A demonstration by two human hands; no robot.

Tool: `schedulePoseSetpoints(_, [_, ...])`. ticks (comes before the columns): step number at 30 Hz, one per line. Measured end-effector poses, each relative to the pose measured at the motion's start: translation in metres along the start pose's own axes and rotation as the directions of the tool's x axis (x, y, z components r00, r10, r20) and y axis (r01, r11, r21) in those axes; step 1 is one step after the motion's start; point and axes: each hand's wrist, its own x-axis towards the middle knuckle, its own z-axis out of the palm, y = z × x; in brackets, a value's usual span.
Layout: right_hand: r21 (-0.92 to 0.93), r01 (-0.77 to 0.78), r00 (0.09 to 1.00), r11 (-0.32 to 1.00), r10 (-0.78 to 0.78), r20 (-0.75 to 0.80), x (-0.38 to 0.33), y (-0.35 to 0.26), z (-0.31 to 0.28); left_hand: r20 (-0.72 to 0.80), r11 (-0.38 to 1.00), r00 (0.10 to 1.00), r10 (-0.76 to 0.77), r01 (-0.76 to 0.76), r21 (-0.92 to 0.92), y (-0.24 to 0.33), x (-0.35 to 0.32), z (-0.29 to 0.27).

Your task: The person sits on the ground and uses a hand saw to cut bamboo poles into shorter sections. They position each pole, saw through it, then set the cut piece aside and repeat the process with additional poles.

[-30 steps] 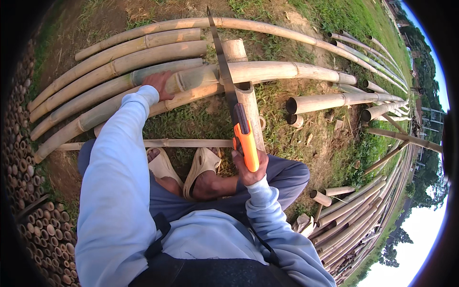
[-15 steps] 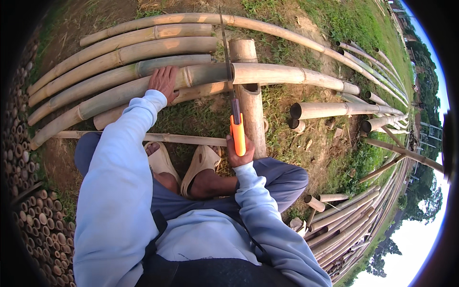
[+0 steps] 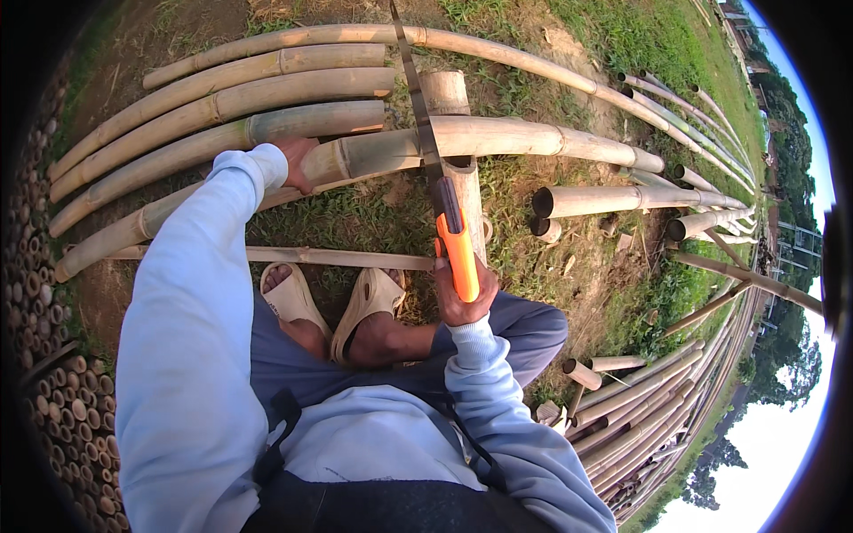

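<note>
Over patchy grass [image 3: 355, 220], gripping an orange-handled saw [image 3: 458, 258] with the right hand [image 3: 451, 304], just off centre toward five o'clock; clasping the bamboo pole [image 3: 378, 154], crossing twelve o'clock, with the left hand [image 3: 295, 163] at ten; apparently cutting, likely needing straight, steady strokes; facing further bamboo poles [image 3: 306, 90] toward eleven.

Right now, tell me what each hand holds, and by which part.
The right hand holds the saw by its orange handle. The left hand lies over the bamboo pole, left of the blade; whether it grips cannot be told.
</note>
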Motion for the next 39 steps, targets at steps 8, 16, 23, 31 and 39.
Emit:
schedulePoseSetpoints(8, [-0.072, 0.001, 1.0, 0.997, 0.0, 0.011, 0.006, 0.03, 0.005, -0.263, 0.963, 0.961, 0.088, -0.014, 0.27, 0.007, -0.008, 0.0])
schedulePoseSetpoints(16, [-0.067, 0.028, 0.998, 0.997, -0.032, -0.056, -0.006, 0.051, 0.017, -0.37, 0.98, 0.925, -0.084, 0.144, 0.138, 0.029, -0.032, 0.032])
schedulePoseSetpoints(23, [-0.084, -0.038, 0.998, 0.996, 0.042, 0.051, -0.012, 0.045, 0.004, -0.476, 0.961, 0.877, -0.061, 0.18, 0.209, 0.023, -0.022, 0.053])
schedulePoseSetpoints(31, [-0.14, 0.013, 0.999, 0.99, -0.019, -0.04, -0.069, 0.034, -0.025, -0.477, 0.962, 0.878, -0.051, 0.171, 0.212, 0.028, -0.019, 0.049])
schedulePoseSetpoints(39, [-0.158, -0.04, 0.999, 0.987, 0.04, -0.003, -0.105, 0.012, -0.057, -0.485, 0.969, 0.874, -0.036, 0.149, 0.195, 0.019, -0.018, 0.047])
